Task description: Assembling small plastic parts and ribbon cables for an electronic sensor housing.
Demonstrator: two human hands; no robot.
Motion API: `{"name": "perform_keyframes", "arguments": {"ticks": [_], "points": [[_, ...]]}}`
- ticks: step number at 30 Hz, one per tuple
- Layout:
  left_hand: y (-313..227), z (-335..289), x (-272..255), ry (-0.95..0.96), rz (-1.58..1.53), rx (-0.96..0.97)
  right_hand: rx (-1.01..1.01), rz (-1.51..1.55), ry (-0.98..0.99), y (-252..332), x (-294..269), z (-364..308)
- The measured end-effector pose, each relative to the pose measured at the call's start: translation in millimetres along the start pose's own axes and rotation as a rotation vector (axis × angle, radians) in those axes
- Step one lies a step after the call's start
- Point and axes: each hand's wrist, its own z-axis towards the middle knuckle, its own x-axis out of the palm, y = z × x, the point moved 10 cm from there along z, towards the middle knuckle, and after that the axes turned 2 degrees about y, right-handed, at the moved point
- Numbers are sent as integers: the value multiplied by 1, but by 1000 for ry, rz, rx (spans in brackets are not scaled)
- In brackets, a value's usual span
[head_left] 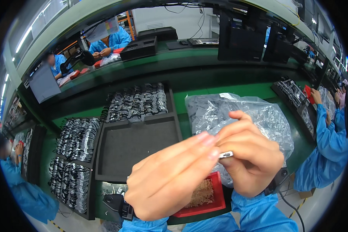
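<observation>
Both hands meet near centre: left hand (170, 181) and right hand (251, 160) pinch 1 small silver part (226, 154) between fingertips. Below lies a red tray (216, 201); a black foam tray (137, 145) sits left and a clear plastic bag (239, 112) far right on the green tabletop (255, 91).

Small silvery metal part (226, 154), pinched betw. both hands' fingertips, approx. level

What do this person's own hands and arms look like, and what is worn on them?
Both the left hand and right hand are bare: no gloves, rings or watch visible. Bright blue sleeves of thin, smooth work-coat fabric cover the forearms, ending at the wrists.
</observation>
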Motion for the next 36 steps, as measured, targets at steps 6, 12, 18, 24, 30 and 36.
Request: {"name": "perform_keyframes", "arguments": {"ticks": [6, 12, 18, 24, 30, 36], "points": [[-6, -1, -11, -39, 72, -4, 80, 186, -27, -10, 2, -2], [-15, 4, -3, 38, 224, -35, 76, 180, -42, -6, 0, 0], [-5, -2, -2, 5, 140, 16, 96, 141, -55, -11, 4, -3], [-9, 4, 1, 21, 112, 12, 82, 138, -6, -4, -2, 0], [6, 1, -2, 27, 100, -37, 164, 260, -52, -20, 11, -4], [1, 9, -1, 89, 32, 10, 246, 380, -53, -30, 5, -7]]}}
